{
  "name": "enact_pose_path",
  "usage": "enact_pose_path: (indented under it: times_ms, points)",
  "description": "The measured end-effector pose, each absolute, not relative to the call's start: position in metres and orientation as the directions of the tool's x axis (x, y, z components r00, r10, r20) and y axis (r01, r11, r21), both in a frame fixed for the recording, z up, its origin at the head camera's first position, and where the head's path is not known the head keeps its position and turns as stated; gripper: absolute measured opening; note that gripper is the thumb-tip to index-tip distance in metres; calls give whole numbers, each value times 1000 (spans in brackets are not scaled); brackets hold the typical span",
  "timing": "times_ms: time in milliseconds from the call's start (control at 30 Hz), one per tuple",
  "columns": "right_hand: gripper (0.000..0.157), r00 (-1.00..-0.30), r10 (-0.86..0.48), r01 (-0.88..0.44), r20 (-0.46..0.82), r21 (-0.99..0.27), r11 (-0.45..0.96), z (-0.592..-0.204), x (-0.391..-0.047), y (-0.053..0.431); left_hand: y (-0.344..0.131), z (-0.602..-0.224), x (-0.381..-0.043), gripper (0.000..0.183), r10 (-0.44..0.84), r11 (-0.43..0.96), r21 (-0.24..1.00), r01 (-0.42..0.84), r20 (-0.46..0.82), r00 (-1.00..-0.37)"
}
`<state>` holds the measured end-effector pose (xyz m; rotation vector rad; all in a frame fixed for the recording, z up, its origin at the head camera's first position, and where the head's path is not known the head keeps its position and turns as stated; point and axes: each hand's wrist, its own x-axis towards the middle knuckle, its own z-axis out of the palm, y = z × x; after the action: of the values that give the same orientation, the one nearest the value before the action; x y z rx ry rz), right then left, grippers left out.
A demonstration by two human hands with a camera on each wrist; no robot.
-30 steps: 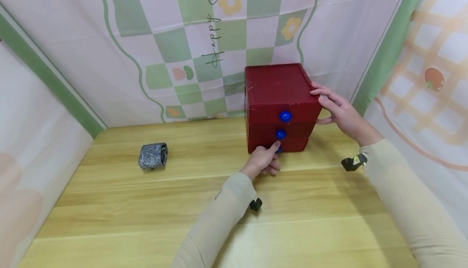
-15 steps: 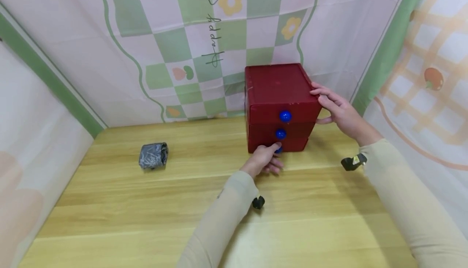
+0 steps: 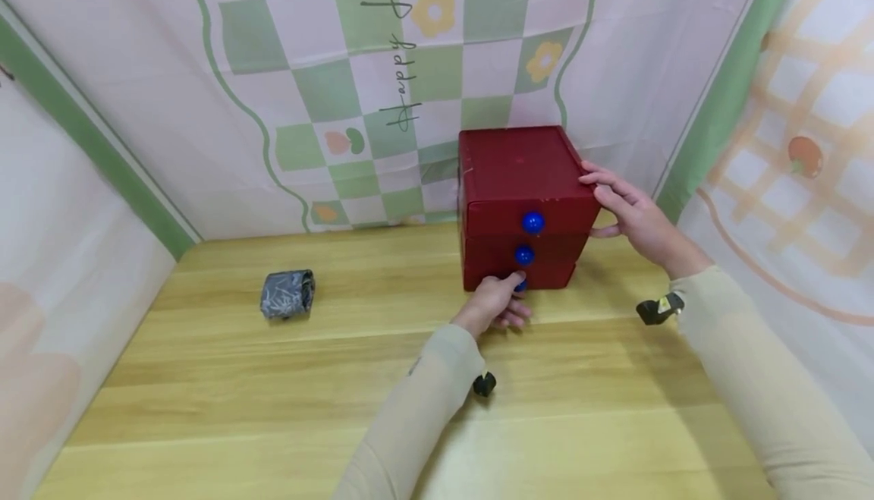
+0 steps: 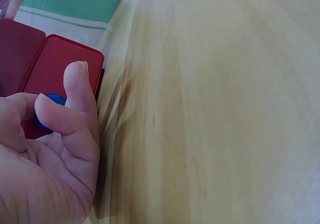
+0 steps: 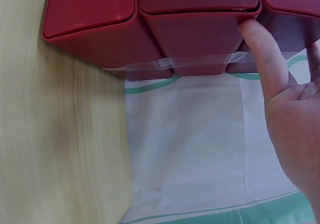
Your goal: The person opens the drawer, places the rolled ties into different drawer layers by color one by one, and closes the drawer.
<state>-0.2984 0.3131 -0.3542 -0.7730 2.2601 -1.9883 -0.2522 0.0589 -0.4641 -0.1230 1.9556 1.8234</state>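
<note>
A small red chest of three drawers (image 3: 515, 162) stands at the back of the table, its drawers flush at the front. Each drawer front carries a round blue knob. My left hand (image 3: 488, 304) pinches the bottom blue knob (image 3: 521, 286) between thumb and index finger, and the other fingers hang loosely below. In the left wrist view, those fingers partly cover the blue knob (image 4: 56, 99). My right hand (image 3: 635, 215) steadies the chest at its right side, fingertips on the top edge. The right wrist view shows the right thumb (image 5: 267, 59) against the chest's side.
A grey patterned rolled bundle (image 3: 287, 294) lies on the wooden table (image 3: 273, 394) to the left. Printed cloth (image 3: 369, 98) hangs right behind the chest, with more cloth on both sides. Clear tape (image 5: 167, 63) runs across the chest's side.
My left hand has shifted slightly to the right at the bottom knob, its lower fingers loosening. The right hand keeps its place on the chest. The head view has tilted a little.
</note>
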Motion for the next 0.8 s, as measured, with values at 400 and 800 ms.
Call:
enact_pose_path:
  times_ms: [400,800]
  points:
    - [35,-874,-381,-347,302,-937,51,-356,-299,314,61,-465,-250,50,237,118,930,-348,-367,-900]
    - [35,-874,-379,-353,304,-933,66,-356,-300,314,65,-462,-241,45,227,147,936,-319,-346,-910]
